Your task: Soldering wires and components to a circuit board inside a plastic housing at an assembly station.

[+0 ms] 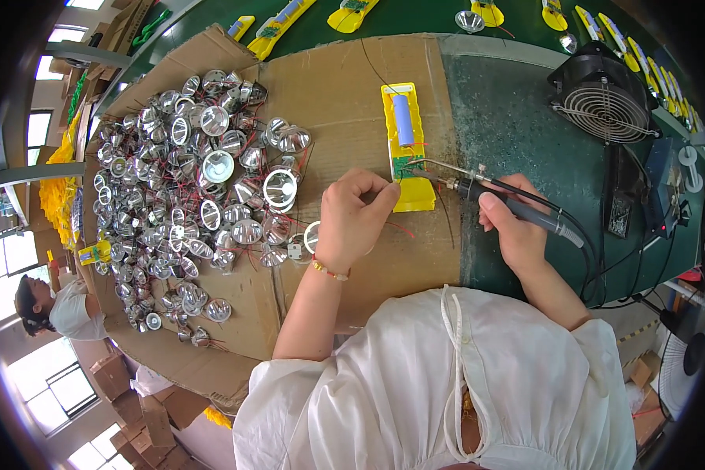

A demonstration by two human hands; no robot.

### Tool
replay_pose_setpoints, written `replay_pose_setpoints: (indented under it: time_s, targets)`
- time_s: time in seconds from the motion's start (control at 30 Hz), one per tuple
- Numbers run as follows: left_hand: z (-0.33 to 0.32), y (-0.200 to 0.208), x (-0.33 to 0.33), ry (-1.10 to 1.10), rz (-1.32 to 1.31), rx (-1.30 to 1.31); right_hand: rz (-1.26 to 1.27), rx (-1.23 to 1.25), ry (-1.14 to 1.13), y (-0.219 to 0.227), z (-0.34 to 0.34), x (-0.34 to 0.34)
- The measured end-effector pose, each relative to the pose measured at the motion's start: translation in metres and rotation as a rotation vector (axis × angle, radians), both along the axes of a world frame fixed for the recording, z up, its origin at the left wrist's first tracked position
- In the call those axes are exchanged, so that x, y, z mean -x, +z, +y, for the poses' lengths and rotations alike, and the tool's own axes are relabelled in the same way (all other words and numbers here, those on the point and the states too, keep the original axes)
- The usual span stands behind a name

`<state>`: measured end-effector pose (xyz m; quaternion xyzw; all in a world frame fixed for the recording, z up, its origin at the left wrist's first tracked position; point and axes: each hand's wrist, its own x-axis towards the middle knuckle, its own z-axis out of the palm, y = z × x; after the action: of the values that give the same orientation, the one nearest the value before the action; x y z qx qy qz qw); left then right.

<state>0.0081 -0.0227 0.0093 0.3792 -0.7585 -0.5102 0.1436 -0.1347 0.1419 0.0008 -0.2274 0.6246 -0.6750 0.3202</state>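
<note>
My right hand (512, 227) is closed round the dark handle of a soldering iron (540, 219), which has a thin metal feed tube (442, 167) alongside it. The iron's tip reaches the small green circuit board (404, 166) in a yellow plastic housing (415, 197). A purple-blue cylindrical battery (403, 121) lies in the same housing, above the board. Beside the housing's lower left edge, my left hand (356, 210) has thumb and forefinger pinched together close to the board. Whatever sits between those fingertips is hidden. Thin red and black wires stick out around the housing.
A heap of shiny reflector cups (211, 168) with red wires fills the cardboard (337, 102) to my left. At right stand a black fan with a wire guard (609, 111) and a soldering station (664, 184). More yellow housings (286, 23) line the far edge. Another person (63, 307) is at far left.
</note>
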Motion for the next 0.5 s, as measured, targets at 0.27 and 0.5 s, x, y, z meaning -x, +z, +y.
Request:
replay_pose_setpoints:
  time_s: [0.27,0.5]
  targets:
    - [-0.001,0.0035,0.0025,-0.027,0.009,-0.034,-0.043,-0.016,-0.025,0.0,0.0013,0.0001]
    - [-0.0023,0.001,0.0014,-0.023,0.014,-0.043,-0.134,0.078,-0.101,0.0024,0.0063,-0.0015]
